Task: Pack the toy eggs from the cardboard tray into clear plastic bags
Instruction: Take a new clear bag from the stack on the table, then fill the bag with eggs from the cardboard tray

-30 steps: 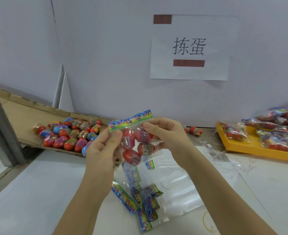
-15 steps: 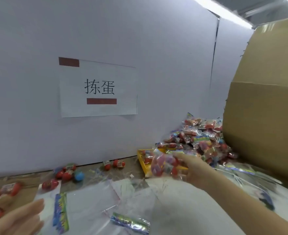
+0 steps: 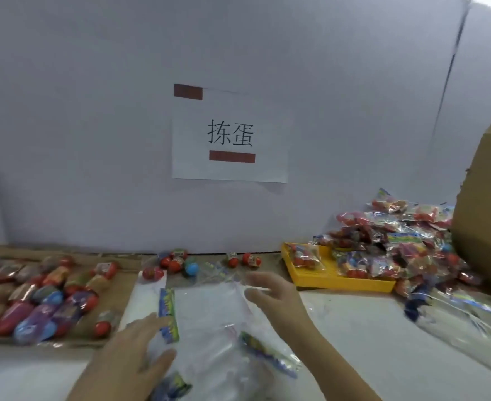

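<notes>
Judging by the heap of filled bags [image 3: 397,250] at the right of the frame, a good part of the packing is reckoned done. The heap spills over a yellow tray [image 3: 342,282] and is too tangled for a count, though well over a dozen bags can be made out. Much is left, however: the cardboard tray [image 3: 128,269] at the left is seen loaded with toy eggs [image 3: 36,302], blurred and overlapping, so that only a rough figure of twenty or more can be given. At lower centre a loose stack of empty clear bags [image 3: 209,314] is spread on the white table [image 3: 368,328]. Three coloured header strips are distinguished there, so at least three bags are supposed. No bag is being filled at this moment. Two hands are shown over that stack, neither holding anything. The left hand [image 3: 131,351] is laid with fingers straight and spread beside one header strip. The right hand [image 3: 270,290] is held open, fingers apart, above the stack's far edge — whether the plastic is touched cannot be told. Along the foot of the wall about seven stray eggs [image 3: 177,263] are counted — five in a cluster at centre and two just to the right of it.
</notes>
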### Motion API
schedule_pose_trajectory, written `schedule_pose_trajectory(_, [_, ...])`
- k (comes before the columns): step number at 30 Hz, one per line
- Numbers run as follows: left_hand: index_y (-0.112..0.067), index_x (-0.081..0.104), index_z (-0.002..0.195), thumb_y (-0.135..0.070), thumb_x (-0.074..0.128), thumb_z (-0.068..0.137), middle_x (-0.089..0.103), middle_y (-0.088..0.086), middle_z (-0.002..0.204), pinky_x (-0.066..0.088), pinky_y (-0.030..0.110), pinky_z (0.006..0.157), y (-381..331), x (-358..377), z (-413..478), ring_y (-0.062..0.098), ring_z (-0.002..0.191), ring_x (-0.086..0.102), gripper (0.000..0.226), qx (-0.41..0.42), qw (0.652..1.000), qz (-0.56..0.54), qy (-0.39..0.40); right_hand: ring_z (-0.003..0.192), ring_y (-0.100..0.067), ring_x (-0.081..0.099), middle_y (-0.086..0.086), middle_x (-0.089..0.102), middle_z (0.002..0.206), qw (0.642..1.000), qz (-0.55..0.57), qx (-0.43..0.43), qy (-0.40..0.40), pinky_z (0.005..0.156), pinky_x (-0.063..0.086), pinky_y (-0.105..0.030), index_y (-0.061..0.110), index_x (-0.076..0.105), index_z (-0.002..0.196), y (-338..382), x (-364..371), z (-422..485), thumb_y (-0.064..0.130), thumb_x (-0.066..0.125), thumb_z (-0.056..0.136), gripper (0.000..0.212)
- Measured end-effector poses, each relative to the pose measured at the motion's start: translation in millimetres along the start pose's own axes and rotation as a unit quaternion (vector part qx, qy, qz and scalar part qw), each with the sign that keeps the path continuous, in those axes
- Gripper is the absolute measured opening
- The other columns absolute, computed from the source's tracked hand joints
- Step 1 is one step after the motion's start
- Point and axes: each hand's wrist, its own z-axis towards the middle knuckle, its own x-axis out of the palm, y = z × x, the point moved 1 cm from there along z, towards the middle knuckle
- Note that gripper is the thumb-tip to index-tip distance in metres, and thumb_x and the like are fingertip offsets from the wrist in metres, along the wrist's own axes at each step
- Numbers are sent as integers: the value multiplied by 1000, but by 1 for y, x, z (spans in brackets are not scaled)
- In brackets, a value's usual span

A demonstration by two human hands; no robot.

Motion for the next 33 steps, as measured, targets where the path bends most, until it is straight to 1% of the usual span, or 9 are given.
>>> schedule_pose_trajectory(3, [-43, 14, 151, -62, 41, 94, 8, -10, 163, 12, 31, 120, 7, 17, -3, 15, 151, 2, 66, -3, 990, 89, 112, 130, -7, 39, 14, 44, 141, 961, -222, -26, 159, 107, 32, -27, 40, 51, 131, -14, 47, -11, 55, 58, 86, 48])
schedule_pose_trajectory(6, [-38, 20, 150, -57, 36, 98, 15, -10, 162, 12, 30, 118, 9, 16, -4, 14, 150, 6, 57, 13, 983, 142, 119, 139, -15, 25, 8, 33, 150, 873, -437, -92, 196, 110, 18, -37, 37, 41, 139, -24, 71, -19, 73, 40, 81, 68])
schedule_pose_trajectory(8, [-40, 34, 142, -55, 38, 98, 33, -14, 152, 19, 24, 111, 6, 18, -7, 9, 141, 24, 47, 40, 988, 115, 97, 136, -11, 27, 13, 37, 147, 868, -459, -108, 159, 108, 16, -35, 41, 45, 135, -28, 72, -19, 68, 39, 85, 57])
schedule_pose_trajectory(12, [-38, 58, 94, -55, 52, 89, 58, -22, 100, 36, 18, 81, 2, 12, -8, -3, 97, 47, 18, 11, 999, -22, 28, 121, 4, 39, 30, 49, 128, 878, -428, -189, 101, 102, 13, -23, 45, 59, 117, -36, 62, -17, 54, 44, 93, 29])
schedule_pose_trajectory(15, [-39, 59, 89, -51, 55, 90, 55, -25, 99, 41, 22, 81, 3, 11, -8, -3, 99, 49, 12, -68, 984, -162, -42, 103, 8, 52, 26, 65, 103, 913, -298, -279, 9, 95, 24, -20, 39, 70, 98, -35, 60, -19, 43, 60, 88, 15])
schedule_pose_trajectory(21, [-33, 75, 76, -64, 65, 60, 73, -8, 82, 49, 26, 69, 2, 1, -2, 5, 72, 67, 36, -111, 858, -482, -135, 122, -3, 45, 12, 53, 123, 916, -147, -372, -42, 102, 35, -19, 43, 64, 110, -29, 48, -22, 37, 64, 87, 24])
schedule_pose_trajectory(26, [-23, 73, 91, -49, 77, 39, 77, 0, 87, 58, 42, 62, 7, 2, 8, 31, 67, 73, 59, -208, 784, -585, -7, 114, -12, 55, 6, 49, 123, 900, -56, -430, -30, 94, 48, -25, 34, 65, 113, -22, 42, -23, 27, 57, 94, 22])
schedule_pose_trajectory(30, [-13, 78, 91, -30, 92, 43, 76, 13, 82, 56, 31, 60, 0, -3, 0, 23, 57, 71, 53, -160, 818, -550, 62, 99, -8, 63, 4, 52, 122, 922, -15, -385, -28, 84, 51, -19, 38, 59, 121, -18, 44, -28, 23, 62, 88, 37])
schedule_pose_trajectory(33, [-18, 80, 80, -21, 80, 53, 75, 16, 80, 55, 25, 46, -3, -7, -5, 24, 56, 71, 27, -127, 816, -564, 18, 99, -15, 68, 17, 49, 129, 970, 181, -165, 7, 80, 55, -23, 59, 37, 131, -12, 49, -34, 39, 75, 71, 74])
